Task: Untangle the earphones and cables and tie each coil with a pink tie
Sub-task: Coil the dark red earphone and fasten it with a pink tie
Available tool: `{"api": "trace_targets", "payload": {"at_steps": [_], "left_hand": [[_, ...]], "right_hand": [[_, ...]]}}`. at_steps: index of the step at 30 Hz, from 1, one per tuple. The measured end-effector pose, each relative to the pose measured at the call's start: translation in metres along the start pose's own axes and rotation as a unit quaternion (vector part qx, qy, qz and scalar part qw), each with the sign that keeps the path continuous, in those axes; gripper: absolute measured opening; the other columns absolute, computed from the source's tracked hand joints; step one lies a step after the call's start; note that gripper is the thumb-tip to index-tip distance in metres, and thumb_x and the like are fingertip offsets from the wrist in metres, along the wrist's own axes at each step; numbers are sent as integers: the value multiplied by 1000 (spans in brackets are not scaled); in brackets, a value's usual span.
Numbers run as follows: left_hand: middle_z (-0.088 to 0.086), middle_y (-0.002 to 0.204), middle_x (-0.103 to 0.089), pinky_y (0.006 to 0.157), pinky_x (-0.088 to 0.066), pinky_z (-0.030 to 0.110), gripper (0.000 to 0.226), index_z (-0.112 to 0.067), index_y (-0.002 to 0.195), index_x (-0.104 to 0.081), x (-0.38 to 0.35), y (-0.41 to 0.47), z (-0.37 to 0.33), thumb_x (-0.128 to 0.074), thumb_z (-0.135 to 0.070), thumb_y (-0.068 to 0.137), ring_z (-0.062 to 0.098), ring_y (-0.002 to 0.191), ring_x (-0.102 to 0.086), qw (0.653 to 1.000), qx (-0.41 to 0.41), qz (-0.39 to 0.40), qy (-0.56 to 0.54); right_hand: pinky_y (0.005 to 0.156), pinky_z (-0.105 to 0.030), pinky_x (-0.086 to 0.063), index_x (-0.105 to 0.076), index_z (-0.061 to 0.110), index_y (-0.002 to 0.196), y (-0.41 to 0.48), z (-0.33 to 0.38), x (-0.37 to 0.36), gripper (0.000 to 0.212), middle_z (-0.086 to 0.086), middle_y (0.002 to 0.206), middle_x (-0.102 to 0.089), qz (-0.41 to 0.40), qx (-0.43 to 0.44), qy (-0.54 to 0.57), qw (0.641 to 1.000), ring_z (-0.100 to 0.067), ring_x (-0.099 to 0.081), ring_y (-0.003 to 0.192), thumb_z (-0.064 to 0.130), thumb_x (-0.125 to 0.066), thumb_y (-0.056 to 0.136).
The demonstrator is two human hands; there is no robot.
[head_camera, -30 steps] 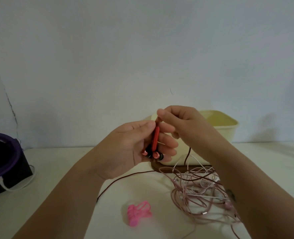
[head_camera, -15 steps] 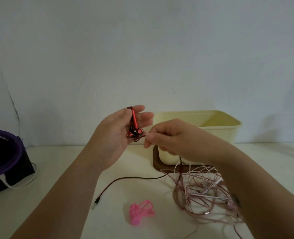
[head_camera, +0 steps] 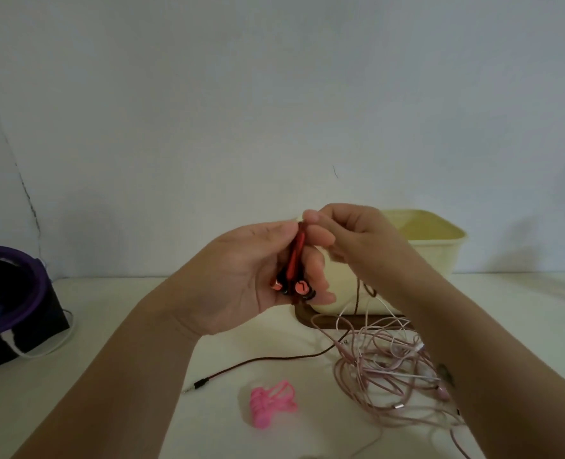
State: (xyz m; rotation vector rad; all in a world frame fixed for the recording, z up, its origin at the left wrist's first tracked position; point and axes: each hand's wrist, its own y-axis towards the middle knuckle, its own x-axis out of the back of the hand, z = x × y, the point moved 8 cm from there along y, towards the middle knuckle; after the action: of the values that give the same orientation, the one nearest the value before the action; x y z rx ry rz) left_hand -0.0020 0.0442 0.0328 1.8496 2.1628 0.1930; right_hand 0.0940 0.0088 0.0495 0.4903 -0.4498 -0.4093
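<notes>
Looping back up over the left hand (head_camera: pixel 241 279), the right hand (head_camera: pixel 350 236) adds a turn; both grips clamp the red earphones (head_camera: pixel 296 260).

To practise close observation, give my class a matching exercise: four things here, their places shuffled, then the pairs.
Things: 1 red earphones; 2 pink ties; 3 tangle of pink cables; 4 cream tub.
Places: A by the wall; B in the left hand; C on the table before the tub; D on the table, left of the tangle.
Pairs: 1-B; 2-D; 3-C; 4-A.
</notes>
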Motion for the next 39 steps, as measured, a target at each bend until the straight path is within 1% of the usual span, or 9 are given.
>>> {"api": "trace_targets", "payload": {"at_steps": [3, 6, 8, 12, 20, 27, 32, 35, 39], "left_hand": [[6, 82, -67, 93, -50, 48, 31, -3, 105, -67, -6, 1, -12, -44, -21, 96, 19, 79, -67, 981, -36, 69, -178], [2, 81, -68, 85, -55, 45, 30, -5, 101, -67, 17, 4, -25, -42, -20, 92, 15, 78, -69, 956, -121, -72, -259], [-3, 82, -70, 80, -57, 43, 29, -9, 101, -63, 36, -2, -32, -37, -21, 95, 11, 78, -70, 934, -181, -191, -243], [-5, 82, -71, 83, -56, 41, 30, -13, 104, -58, 62, -11, -31, -29, -22, 102, 9, 83, -70, 913, -214, -295, -183], [-3, 80, -72, 88, -52, 36, 31, -14, 105, -59, 85, -19, -26, -28, -17, 103, 12, 86, -69, 913, -191, -361, -10], [-1, 80, -72, 89, -47, 36, 33, -14, 101, -61, 75, -11, -9, -29, -17, 103, 12, 82, -67, 935, -67, -298, 180], [-3, 77, -70, 69, -44, 20, 34, -13, 100, -63, 46, -4, 7, -31, -23, 102, 3, 66, -59, 928, 39, -185, 322], [-5, 75, -69, 62, -43, 11, 32, -14, 99, -63, 40, -4, 4, -32, -22, 101, -1, 65, -59, 915, 51, -161, 367], [-8, 70, -66, 61, -41, 9, 30, -18, 96, -64, 47, -8, -5, -35, -20, 101, -2, 61, -53, 882, 39, -182, 432]], "right_hand": [[58, -31, -36, -56, 22, 60, 1, -14, -23, 37, -5, 56, -41, 64, -21, 78, 995, -20, -36, 55, 44, -55, 90], [51, -24, -26, -58, 21, 61, -2, -16, -36, 39, 7, 50, -38, 103, -36, 75, 991, -9, -30, 48, 37, -49, 95], [52, -25, -26, -64, 18, 70, -7, -18, -44, 39, 9, 49, -40, 151, -57, 30, 987, -11, -30, 48, 36, -45, 99], [48, -24, -24, -62, 13, 78, -20, -14, -59, 36, 13, 47, -35, 246, -89, 0, 965, -10, -26, 44, 32, -42, 100], [45, -20, -27, -64, 21, 70, -24, 24, -36, 38, 12, 45, -34, 237, -46, -131, 961, -7, -27, 43, 33, -42, 99], [49, -17, -30, -63, 20, 67, -14, 41, -4, 40, 11, 47, -39, 109, 4, -164, 980, -8, -33, 47, 37, -41, 96], [42, -13, -26, -57, 18, 61, -8, 46, 23, 42, 5, 47, -34, -35, 33, -179, 983, -6, -27, 40, 37, -43, 96], [40, -11, -26, -52, 16, 57, -7, 43, 39, 45, -3, 49, -33, -116, 38, -188, 974, -7, -27, 38, 35, -45, 97], [38, -12, -24, -47, 14, 53, -9, 42, 56, 49, 6, 43, -30, -178, 37, -184, 966, -7, -28, 34, 33, -45, 97]]}}
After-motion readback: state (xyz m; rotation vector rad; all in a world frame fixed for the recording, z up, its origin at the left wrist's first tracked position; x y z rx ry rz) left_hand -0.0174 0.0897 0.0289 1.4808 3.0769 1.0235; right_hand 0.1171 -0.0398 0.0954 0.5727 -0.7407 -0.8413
